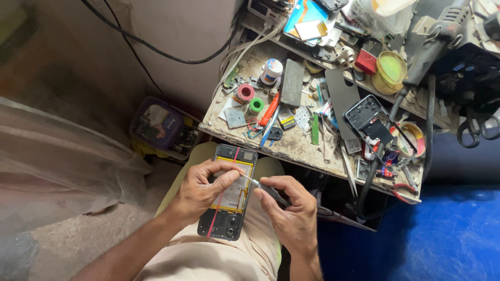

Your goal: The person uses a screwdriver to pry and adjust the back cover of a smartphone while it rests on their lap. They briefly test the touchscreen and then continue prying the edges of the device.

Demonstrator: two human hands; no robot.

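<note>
I steady the opened phone (227, 192) on my lap, left hand (200, 191) pinching its middle. My right hand (291, 211), at three o'clock, grips a screwdriver (265, 188), tip on the battery area; next it likely needs careful, light prying.

The opened phone (227, 192) shows a black frame, a yellow-edged battery and a thin red stripe running lengthwise. At one o'clock on the grimy grey-brown workbench (291, 148) lie a pink tape roll (245, 93), a green tape roll (255, 105) and an orange-handled tool (270, 109). The floor (448, 234) at four o'clock is bright blue.
</note>
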